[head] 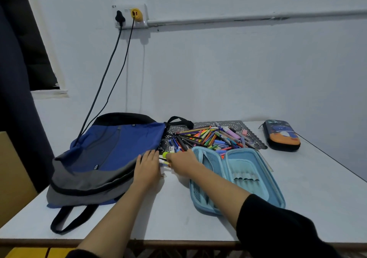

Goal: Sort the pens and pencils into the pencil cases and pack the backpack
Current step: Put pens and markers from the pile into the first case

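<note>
Backpack [111,154], blue and grey, lies flat on the desk [317,188], left of the open light-blue pencil case [246,170]. Left grip [148,166] rests flat, fingers straight, on the backpack's edge nearest that case. Right grip [181,163], just left of the case's far corner, covers a few pens [165,155] with its back to the camera; whether it holds them I cannot tell. Pile of pens and pencils [210,138] lies just behind the case. Dark closed pencil case [282,135] sits behind it, off to the right.
</note>
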